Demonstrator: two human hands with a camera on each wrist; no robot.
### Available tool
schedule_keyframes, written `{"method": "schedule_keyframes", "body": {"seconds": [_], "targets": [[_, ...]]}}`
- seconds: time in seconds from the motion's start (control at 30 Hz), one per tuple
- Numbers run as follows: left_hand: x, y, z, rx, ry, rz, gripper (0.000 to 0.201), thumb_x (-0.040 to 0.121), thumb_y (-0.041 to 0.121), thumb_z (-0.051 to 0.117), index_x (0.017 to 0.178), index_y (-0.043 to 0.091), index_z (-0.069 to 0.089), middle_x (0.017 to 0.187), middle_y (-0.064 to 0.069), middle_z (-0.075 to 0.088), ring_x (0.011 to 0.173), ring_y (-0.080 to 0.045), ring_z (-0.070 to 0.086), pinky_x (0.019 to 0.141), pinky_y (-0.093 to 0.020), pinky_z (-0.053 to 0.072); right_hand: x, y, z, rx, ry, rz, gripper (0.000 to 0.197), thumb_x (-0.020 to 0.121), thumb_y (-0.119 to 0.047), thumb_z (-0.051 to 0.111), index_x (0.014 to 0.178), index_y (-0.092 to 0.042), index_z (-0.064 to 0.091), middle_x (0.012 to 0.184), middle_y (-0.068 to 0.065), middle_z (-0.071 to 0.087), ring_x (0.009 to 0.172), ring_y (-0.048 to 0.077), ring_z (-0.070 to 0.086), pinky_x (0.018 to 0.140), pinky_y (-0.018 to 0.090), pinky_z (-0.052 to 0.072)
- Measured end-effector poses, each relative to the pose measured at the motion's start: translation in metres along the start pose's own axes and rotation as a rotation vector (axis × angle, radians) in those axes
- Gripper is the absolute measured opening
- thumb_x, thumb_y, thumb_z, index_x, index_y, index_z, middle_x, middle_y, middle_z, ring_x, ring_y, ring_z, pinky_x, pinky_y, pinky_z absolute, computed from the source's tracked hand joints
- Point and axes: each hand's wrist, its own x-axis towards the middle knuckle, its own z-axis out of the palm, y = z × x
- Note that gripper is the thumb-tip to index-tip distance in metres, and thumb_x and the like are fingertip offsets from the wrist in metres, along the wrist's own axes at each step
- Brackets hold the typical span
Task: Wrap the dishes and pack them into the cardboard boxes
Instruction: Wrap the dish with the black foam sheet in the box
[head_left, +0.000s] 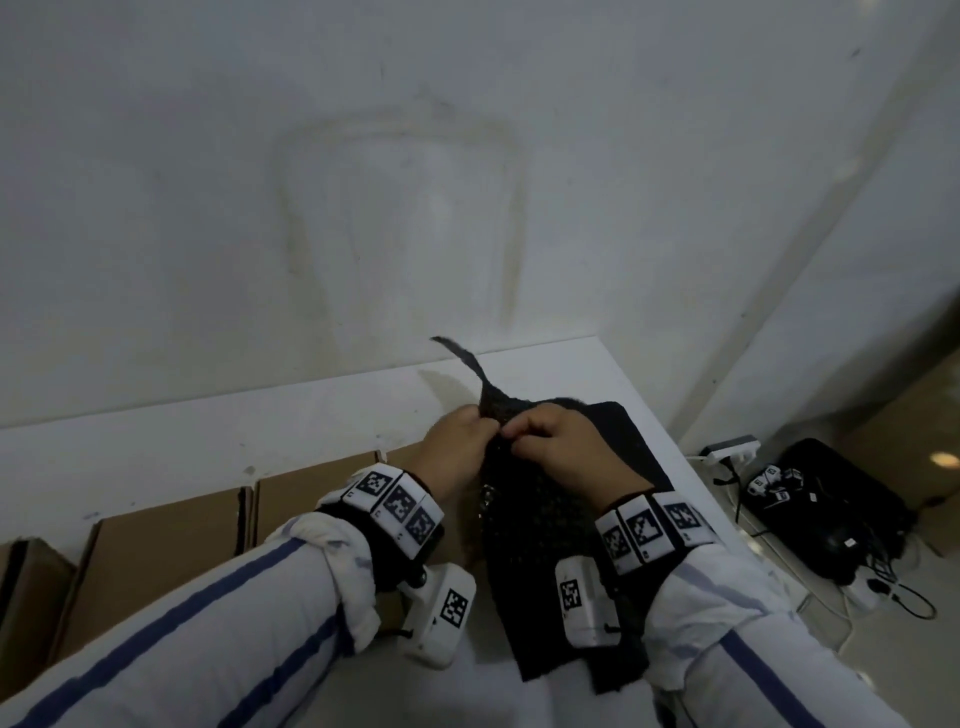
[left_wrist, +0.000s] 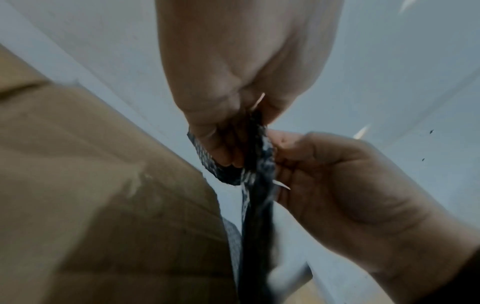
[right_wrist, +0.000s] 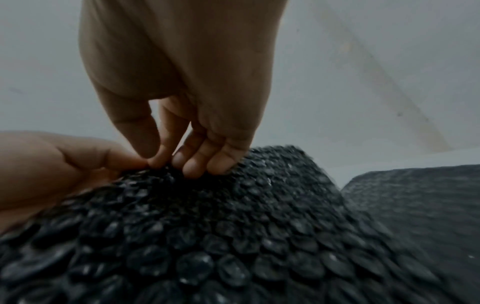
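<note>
Both hands meet over the right part of the white counter (head_left: 322, 410), pinching the same edge of a black bubble wrap sheet (head_left: 540, 530). Left hand (head_left: 460, 441): grip clamped on the wrap, thumb and fingers curled round a bunched fold, seen close up in the left wrist view (left_wrist: 257, 148). Right hand (head_left: 563, 441): grip also clamped on the wrap, fingertips (right_wrist: 197, 164) pressed into the bubbled surface (right_wrist: 207, 236), touching the left thumb. One corner of the wrap sticks up past the hands toward the wall. The rest of the sheet drapes down toward the person, lying on the counter. A second dark sheet (right_wrist: 420, 201) lies just beside it on the right. No dish visible; can't tell whether anything is inside the wrap. Flat cardboard boxes (head_left: 171, 551) lie on the counter left of the hands, touching one another. Black bag and cables (head_left: 831, 509) on the floor at right.
</note>
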Motion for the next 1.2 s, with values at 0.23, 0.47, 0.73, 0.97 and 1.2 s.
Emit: {"method": "schedule_keyframes", "body": {"seconds": [0.23, 0.47, 0.73, 0.97, 1.2], "targets": [[-0.033, -0.016, -0.076, -0.484, 0.203, -0.163, 0.020, 0.095, 0.017, 0.041, 0.095, 0.008, 0.059, 0.102, -0.017, 0.062, 0.093, -0.028, 0.060, 0.084, -0.039, 0.047, 0.013, -0.029, 0.017, 0.279, 0.090, 0.277, 0.034, 0.068, -0.012, 0.063, 0.093, -0.024, 0.043, 0.108, 0.018, 0.054, 0.087, 0.028, 0.056, 0.074, 0.041, 0.048], [-0.078, -0.054, -0.155, -0.514, 0.375, -0.156, 0.025, 0.091, 0.026, 0.057, 0.111, 0.011, 0.056, 0.114, -0.012, 0.064, 0.105, -0.029, 0.062, 0.099, -0.047, 0.047, 0.023, -0.093, 0.081, 0.355, -0.032, 0.003, 0.041, 0.076, 0.001, 0.060, 0.085, -0.038, 0.048, 0.101, 0.010, 0.056, 0.090, 0.027, 0.057, 0.081, 0.045, 0.049], [-0.144, -0.102, -0.241, -0.315, 0.733, -0.082, 0.025, 0.096, 0.018, 0.044, 0.119, 0.024, 0.051, 0.081, -0.007, 0.062, 0.072, -0.021, 0.058, 0.064, -0.026, 0.045, 0.020, -0.182, 0.162, -0.612, -0.294, -0.072, 0.042, 0.070, -0.050, 0.070, 0.108, -0.036, 0.058, 0.123, -0.001, 0.046, 0.118, 0.024, 0.044, 0.098, 0.040, 0.035], [-0.198, -0.137, -0.310, -0.407, 0.499, 0.087, 0.027, 0.091, 0.012, 0.053, 0.113, 0.028, 0.054, 0.078, -0.003, 0.060, 0.076, -0.014, 0.059, 0.078, -0.029, 0.045, -0.004, -0.273, 0.253, -0.503, -0.456, -0.324, 0.030, 0.075, -0.042, 0.071, 0.088, -0.023, 0.052, 0.092, -0.007, 0.054, 0.092, 0.017, 0.054, 0.077, 0.027, 0.039], [-0.249, -0.184, -0.389, -0.372, 0.250, 0.063, 0.085, 0.070, 0.007, 0.076, 0.139, 0.027, 0.031, 0.135, 0.004, 0.045, 0.126, -0.011, 0.042, 0.103, -0.030, 0.040, -0.022, -0.331, 0.323, -0.080, -0.610, -0.261, 0.024, 0.079, -0.010, 0.068, 0.065, -0.017, 0.049, 0.062, -0.001, 0.049, 0.058, 0.013, 0.047, 0.058, 0.027, 0.034]]}}
